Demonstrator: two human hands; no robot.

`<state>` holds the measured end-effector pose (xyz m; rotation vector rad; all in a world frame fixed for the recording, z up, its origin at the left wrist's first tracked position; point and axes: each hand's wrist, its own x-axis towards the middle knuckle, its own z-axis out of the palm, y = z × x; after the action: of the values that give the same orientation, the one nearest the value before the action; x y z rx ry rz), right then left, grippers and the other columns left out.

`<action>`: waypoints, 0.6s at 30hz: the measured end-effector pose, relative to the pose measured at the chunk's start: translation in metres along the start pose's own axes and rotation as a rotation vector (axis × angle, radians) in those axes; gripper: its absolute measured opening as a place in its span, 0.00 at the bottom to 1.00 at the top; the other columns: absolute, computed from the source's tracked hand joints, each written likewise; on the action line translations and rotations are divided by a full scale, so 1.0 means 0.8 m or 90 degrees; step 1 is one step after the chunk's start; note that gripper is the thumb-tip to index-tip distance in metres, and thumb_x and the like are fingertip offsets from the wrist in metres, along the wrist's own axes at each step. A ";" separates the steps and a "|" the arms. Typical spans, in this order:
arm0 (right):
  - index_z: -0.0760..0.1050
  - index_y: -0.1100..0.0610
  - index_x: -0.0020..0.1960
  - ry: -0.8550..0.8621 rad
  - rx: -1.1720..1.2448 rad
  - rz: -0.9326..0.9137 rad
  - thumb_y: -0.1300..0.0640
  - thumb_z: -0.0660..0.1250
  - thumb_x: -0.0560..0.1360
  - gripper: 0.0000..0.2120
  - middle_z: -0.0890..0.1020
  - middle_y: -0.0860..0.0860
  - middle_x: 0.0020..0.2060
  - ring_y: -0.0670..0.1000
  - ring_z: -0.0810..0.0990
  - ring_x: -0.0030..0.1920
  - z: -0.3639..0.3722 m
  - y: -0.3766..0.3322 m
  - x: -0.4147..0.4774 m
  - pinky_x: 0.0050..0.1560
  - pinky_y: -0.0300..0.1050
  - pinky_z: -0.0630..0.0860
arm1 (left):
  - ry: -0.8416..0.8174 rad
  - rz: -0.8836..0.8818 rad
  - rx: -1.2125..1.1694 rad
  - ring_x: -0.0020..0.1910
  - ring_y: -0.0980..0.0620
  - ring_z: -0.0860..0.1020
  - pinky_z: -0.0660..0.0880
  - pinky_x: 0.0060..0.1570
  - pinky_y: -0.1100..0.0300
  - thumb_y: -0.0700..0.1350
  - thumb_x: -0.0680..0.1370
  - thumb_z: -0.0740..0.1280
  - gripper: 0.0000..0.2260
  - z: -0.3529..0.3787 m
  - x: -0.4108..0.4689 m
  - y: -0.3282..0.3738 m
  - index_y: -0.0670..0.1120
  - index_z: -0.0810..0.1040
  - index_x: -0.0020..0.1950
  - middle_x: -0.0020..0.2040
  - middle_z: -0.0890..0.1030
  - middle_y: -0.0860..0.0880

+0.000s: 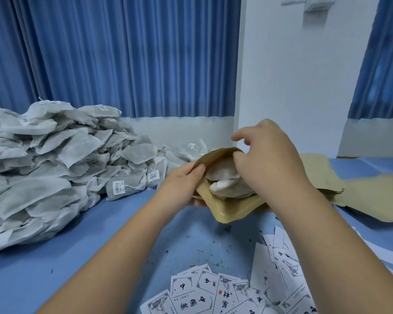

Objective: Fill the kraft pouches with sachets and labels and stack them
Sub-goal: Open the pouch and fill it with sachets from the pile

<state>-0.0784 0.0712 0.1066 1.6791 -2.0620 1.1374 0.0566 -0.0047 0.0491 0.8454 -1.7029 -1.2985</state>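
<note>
- Left hand (pixel 182 181): held above the table, thumb on top of the pouch's upper lip and fingers beneath it, pinching the lip and holding the mouth agape.
- Right hand (pixel 267 162): at the pouch mouth, fingers bent and close together, curled down over the sachets; the forefinger is lifted and crooked above the lip. My thumb is hidden.
- Pouch (pixel 233 211): kraft, held between my two hands just above the table, mouth facing me and to the left, bottom corner sagging toward the table.
- Sachets (pixel 222 175): pale, at least two, lying in the pouch mouth and partly under my right hand.
- Sachet pile (pixel 43 166): large grey-white heap on the left of the table, some with barcode tags showing.
- Flat pouches (pixel 327 180): kraft, lying on the right, behind my right wrist.
- Labels (pixel 204 291): white printed slips, scattered near me at the front right.
- Table (pixel 100 234): blue, flecked with crumbs.
- Curtain (pixel 123 53): blue, behind the table.
</note>
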 end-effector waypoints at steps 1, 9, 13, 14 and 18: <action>0.77 0.45 0.53 -0.003 -0.007 -0.015 0.60 0.64 0.72 0.14 0.71 0.47 0.52 0.52 0.75 0.48 -0.006 -0.008 -0.002 0.45 0.44 0.70 | 0.024 0.018 -0.018 0.36 0.53 0.82 0.80 0.33 0.59 0.46 0.84 0.57 0.11 0.003 0.000 0.000 0.49 0.79 0.56 0.36 0.82 0.49; 0.78 0.52 0.55 -0.266 -0.167 -0.040 0.60 0.63 0.74 0.11 0.73 0.49 0.37 0.50 0.70 0.35 -0.004 -0.054 -0.023 0.31 0.39 0.64 | 0.154 0.114 -0.029 0.25 0.60 0.71 0.70 0.26 0.67 0.40 0.81 0.61 0.16 0.019 -0.001 0.011 0.50 0.77 0.34 0.25 0.73 0.56; 0.75 0.50 0.61 -0.346 -0.171 0.023 0.58 0.60 0.76 0.15 0.70 0.49 0.35 0.47 0.66 0.31 0.001 -0.045 -0.020 0.29 0.39 0.60 | 0.184 0.153 -0.028 0.36 0.51 0.73 0.77 0.47 0.44 0.43 0.81 0.61 0.15 0.023 0.000 0.011 0.52 0.81 0.38 0.32 0.76 0.51; 0.75 0.51 0.61 -0.333 -0.188 0.017 0.58 0.60 0.76 0.14 0.70 0.49 0.35 0.46 0.65 0.31 0.004 -0.041 -0.018 0.27 0.39 0.59 | 0.178 0.159 -0.037 0.36 0.51 0.74 0.77 0.48 0.43 0.42 0.81 0.61 0.15 0.025 -0.001 0.013 0.54 0.82 0.39 0.31 0.77 0.53; 0.70 0.55 0.49 -0.316 -0.233 0.017 0.59 0.60 0.78 0.02 0.66 0.49 0.33 0.47 0.63 0.31 0.014 -0.037 -0.013 0.35 0.42 0.66 | 0.168 0.211 -0.009 0.36 0.53 0.75 0.77 0.47 0.42 0.41 0.81 0.61 0.15 0.035 -0.005 0.019 0.56 0.83 0.44 0.32 0.79 0.55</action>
<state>-0.0453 0.0701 0.1043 1.8718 -2.3903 0.3216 0.0331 0.0145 0.0593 0.6591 -1.5434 -0.9322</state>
